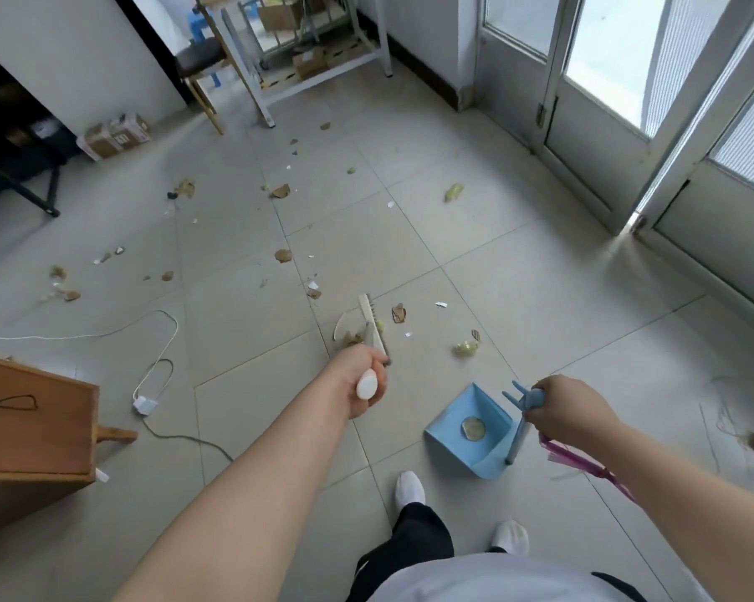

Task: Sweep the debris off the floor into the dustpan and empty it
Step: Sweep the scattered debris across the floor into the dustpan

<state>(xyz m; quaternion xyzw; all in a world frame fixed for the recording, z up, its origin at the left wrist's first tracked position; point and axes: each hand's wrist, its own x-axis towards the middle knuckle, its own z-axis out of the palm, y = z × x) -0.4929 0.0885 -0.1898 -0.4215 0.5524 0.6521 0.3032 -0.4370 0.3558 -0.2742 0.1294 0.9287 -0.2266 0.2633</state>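
grey tiled floor: scattered debris, blue dustpan, white cable.

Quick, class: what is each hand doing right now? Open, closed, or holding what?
Left hand: closed round the broom handle.
Right hand: closed round the dustpan handle.

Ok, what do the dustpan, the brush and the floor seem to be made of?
Dustpan: looks like moulded plastic, uniform light blue, thin smooth walls. Brush: probably plastic too, glossy white handle; bristles too blurred to tell. Floor: likely ceramic tile, pale grey squares, grout lines, faint sheen.
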